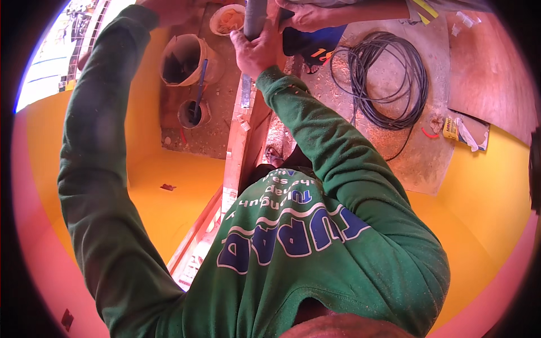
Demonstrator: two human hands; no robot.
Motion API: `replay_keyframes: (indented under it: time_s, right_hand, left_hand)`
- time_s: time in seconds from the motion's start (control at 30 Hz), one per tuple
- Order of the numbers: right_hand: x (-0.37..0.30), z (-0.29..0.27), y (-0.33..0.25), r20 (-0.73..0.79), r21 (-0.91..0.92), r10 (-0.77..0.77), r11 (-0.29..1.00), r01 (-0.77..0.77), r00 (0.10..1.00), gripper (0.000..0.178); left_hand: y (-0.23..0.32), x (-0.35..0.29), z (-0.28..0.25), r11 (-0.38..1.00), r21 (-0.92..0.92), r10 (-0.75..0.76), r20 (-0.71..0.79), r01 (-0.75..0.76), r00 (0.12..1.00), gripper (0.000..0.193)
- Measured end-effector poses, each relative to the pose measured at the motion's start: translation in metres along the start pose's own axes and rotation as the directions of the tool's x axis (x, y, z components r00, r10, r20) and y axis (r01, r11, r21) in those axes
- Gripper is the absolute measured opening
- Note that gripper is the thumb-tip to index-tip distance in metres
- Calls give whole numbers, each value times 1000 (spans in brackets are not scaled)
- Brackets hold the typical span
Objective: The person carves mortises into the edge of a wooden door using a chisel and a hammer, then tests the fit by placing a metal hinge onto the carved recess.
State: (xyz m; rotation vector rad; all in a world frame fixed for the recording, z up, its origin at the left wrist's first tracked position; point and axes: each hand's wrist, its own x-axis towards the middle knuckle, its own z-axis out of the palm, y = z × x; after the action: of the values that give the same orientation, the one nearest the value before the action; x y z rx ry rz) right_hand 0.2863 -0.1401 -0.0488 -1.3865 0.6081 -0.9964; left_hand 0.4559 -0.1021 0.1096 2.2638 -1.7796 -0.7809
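Grey tube (pixel 255 18) in right hand (pixel 258 52); black cable (pixel 420 93) on floor (pixel 431 152).

A construction site, apparently — debris-strewn floor (pixel 225 132), coiled black cable (pixel 418 90), large grimy bucket (pixel 211 67).

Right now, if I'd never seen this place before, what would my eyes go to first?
Probably the bright green sweatshirt with big blue letters, filling the lower middle. Next might come the big coil of dark cable lying at the upper right. Then, near the top middle, the right hand grips a grey bar-shaped thing, with another person's hand close beside it.
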Motion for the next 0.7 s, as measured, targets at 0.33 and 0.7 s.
replay_keyframes:
  time_s: [0.33,0.7]
  right_hand:
    - [1,-4,1,26,-86,6,996,-4,1000,31]
    - [2,-11,-1,-24,-108,-28,994,25,999,31]
  left_hand:
    - [8,14,-13,914,400,-90,33,70,995,21]
    - [46,23,-20,782,543,-299,-105,306,949,21]
